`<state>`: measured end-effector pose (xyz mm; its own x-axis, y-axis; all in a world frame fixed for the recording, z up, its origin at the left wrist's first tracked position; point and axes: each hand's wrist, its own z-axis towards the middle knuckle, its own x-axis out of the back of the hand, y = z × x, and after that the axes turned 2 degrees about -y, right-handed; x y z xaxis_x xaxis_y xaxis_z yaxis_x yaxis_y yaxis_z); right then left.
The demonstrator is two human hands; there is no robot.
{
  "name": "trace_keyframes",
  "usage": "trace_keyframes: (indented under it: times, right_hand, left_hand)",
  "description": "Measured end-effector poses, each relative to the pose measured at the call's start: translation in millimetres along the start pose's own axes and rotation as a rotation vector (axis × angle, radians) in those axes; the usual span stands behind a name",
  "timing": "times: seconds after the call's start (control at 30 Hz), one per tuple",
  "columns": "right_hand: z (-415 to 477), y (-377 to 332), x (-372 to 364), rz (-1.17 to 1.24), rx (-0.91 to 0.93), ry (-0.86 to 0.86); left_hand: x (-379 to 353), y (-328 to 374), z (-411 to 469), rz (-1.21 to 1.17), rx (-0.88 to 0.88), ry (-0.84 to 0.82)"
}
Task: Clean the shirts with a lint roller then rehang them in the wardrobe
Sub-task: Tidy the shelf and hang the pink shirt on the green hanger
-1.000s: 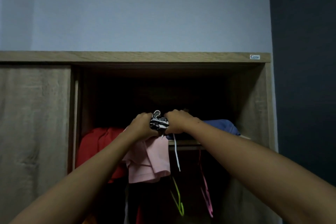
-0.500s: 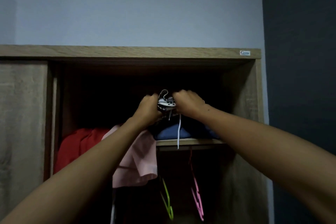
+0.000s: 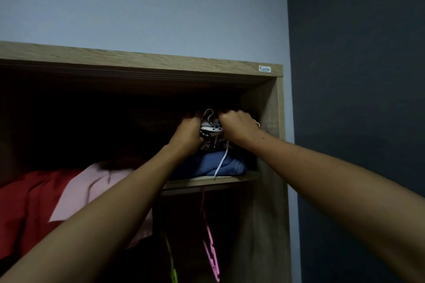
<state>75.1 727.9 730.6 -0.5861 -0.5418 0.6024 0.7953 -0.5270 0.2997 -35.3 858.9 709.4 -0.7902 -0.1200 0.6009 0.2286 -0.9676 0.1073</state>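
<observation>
Left hand (image 3: 188,132) and right hand (image 3: 238,125) clenched around patterned bundle (image 3: 210,126) above blue folded garment (image 3: 213,164). Probably soft, light, floppy. Best gripped at both sides.

My left hand (image 3: 188,130) and right hand (image 3: 236,125) flank a patterned black-and-white cloth bundle (image 3: 210,125) above the folded blue garment (image 3: 216,164). That garment lies on the wooden wardrobe shelf (image 3: 230,179); a pink plastic hanger (image 3: 210,250) hangs below.
</observation>
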Motion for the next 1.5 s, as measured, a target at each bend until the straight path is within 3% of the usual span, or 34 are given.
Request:
trace_keyframes:
  times: [0.13, 0.27, 0.37, 0.5, 0.63, 0.83, 0.93, 1.03, 1.13, 1.4, 1.5]
  right_hand:
    - [-15, 2, -27, 0.327, -0.122, -0.217]
    - [-22, 2, -39, 0.491, -0.106, -0.215]
    - [-18, 3, -37, 0.455, -0.07, -0.23]
    - [-14, -8, -28, 0.24, -0.003, -0.104]
    - [-13, -13, -38, 0.16, -0.014, -0.198]
    - [2, 13, -23, 0.842, -0.113, -0.555]
    - [11, 7, -18, 1.079, -0.211, -0.466]
    - [12, -11, -27, 0.9, -0.252, -0.302]
    - [-2, -21, -56, 0.558, -0.17, -0.337]
    - [-8, -26, -52, 0.449, -0.261, -0.385]
    - [-10, -40, -42, 0.456, -0.277, -0.208]
  left_hand:
    - [-8, -4, -6, 0.043, -0.03, -0.1]
    - [-5, -11, -10, 0.079, -0.036, -0.097]
    - [0, -18, -9, 0.101, -0.06, -0.081]
    - [3, -23, -13, 0.188, -0.077, -0.06]
    - [3, -31, -30, 0.263, -0.072, -0.071]
    - [18, -26, -45, 0.113, -0.011, -0.053]
    - [23, -14, -36, -0.131, 0.046, -0.085]
    - [14, -13, -18, -0.156, 0.159, -0.171]
    - [-9, -20, -17, -0.012, 0.201, -0.391]
    - [-15, -22, -31, 0.083, 0.159, -0.466]
    - [5, -31, -42, 0.083, 0.126, -0.439]
